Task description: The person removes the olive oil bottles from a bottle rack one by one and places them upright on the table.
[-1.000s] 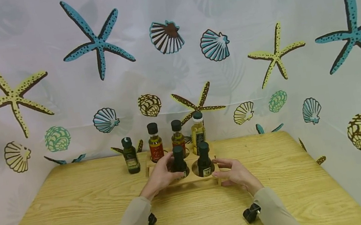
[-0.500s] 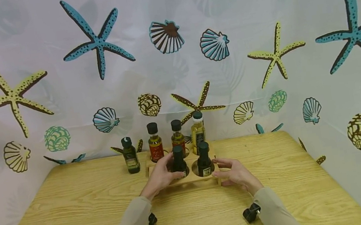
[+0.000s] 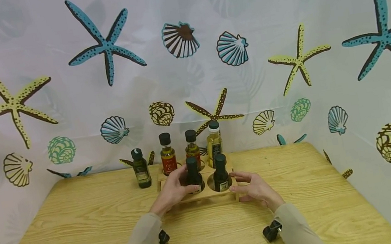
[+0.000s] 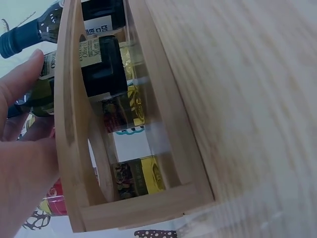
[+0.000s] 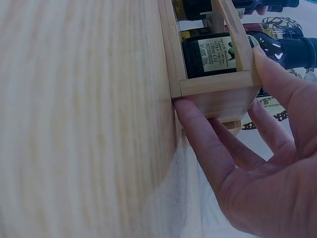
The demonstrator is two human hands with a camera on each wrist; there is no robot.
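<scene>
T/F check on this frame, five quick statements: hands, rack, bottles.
1. The left hand holds a dark bottle in the front row of the wooden rack. True.
2. The right hand is lifting a bottle out of the rack. False: it holds the rack's right end, thumb on top and fingers against the corner.
3. One green bottle stands on the table left of the rack, outside it. True.
4. Every bottle has a black cap. False: the yellow bottle at the back right has a white one.
5. The rack lies tipped on its side. False: it sits flat, bottles upright.
</scene>
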